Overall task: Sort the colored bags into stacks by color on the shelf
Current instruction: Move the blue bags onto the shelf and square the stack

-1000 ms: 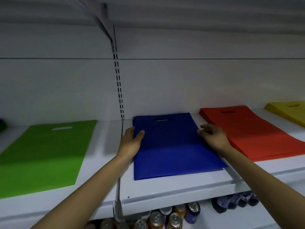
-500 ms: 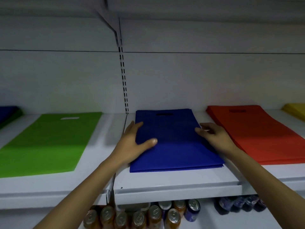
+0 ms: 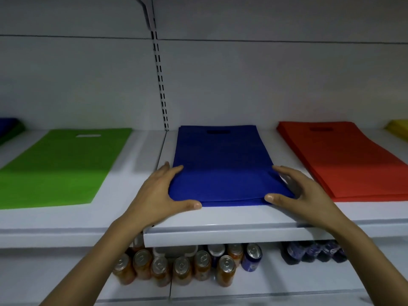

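Note:
A stack of blue bags (image 3: 223,160) lies flat in the middle of the white shelf (image 3: 220,235). My left hand (image 3: 161,195) touches its front left corner, fingers along the left side and thumb along the front edge. At the front right corner my right hand (image 3: 302,193) mirrors it, fingers spread against the right side, thumb at the front. Green bags (image 3: 59,164) lie to the left, a red stack (image 3: 344,160) to the right, and a yellow stack (image 3: 399,129) shows at the far right edge.
A blue and dark green pile (image 3: 8,127) peeks in at the far left. A slotted upright (image 3: 161,85) runs up the back wall. On the lower shelf stand several orange cans (image 3: 181,268), a blue can (image 3: 251,257) and dark bottles (image 3: 313,252).
Both hands slid back along the blue stack's sides to its front corners, and the stack now lies squarer. The view shifted so the lower shelf shows more.

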A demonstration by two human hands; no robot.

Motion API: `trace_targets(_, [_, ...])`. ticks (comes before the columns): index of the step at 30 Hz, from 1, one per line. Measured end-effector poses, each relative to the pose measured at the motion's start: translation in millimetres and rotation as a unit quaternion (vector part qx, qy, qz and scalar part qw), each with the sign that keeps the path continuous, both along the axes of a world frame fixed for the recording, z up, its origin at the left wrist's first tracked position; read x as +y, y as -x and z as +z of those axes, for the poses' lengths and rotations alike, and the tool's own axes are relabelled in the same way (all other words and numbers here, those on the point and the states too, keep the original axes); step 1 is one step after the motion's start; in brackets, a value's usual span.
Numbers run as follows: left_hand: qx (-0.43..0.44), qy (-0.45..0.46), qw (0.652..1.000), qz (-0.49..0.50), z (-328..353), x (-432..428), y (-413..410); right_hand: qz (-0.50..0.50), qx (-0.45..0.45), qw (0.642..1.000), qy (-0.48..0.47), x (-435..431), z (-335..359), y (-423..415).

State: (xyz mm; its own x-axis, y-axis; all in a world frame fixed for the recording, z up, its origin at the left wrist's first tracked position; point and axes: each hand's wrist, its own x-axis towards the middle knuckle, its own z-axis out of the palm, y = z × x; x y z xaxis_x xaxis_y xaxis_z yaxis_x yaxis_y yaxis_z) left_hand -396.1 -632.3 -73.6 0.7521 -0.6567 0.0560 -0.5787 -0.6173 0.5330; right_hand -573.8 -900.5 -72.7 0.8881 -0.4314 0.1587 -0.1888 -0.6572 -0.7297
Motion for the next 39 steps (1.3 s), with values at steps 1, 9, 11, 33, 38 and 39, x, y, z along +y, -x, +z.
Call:
trace_targets(1, [0.000,0.001,1.000,0.003,-0.1,-0.3,0.1,-0.003,-0.006,1.000,0.005,0.1,-1.6,-0.6])
trace_targets(9, [0.001,0.020,1.000,0.016,0.4,0.7,2.3,0.011,0.037,0.998,0.046,0.4,-5.9,-1.0])
trace_targets(11, [0.005,0.028,1.000,0.011,-0.7,3.0,1.0,0.010,0.024,0.999,0.043,2.8,-5.5,1.0])
trace_targets(33, [-0.095,-0.008,0.995,0.028,-8.2,6.1,-0.2,-0.008,0.035,0.992,0.123,3.1,-9.4,-1.6])
trace_targets(38, [-0.097,-0.015,0.995,0.021,-2.2,5.4,2.0,-0.008,0.001,0.989,0.149,9.0,3.0,-4.4])
trace_targets(39, [-0.089,-0.012,0.996,0.026,1.1,6.1,2.7,-0.005,-0.011,0.986,0.168,13.2,9.4,-8.9])
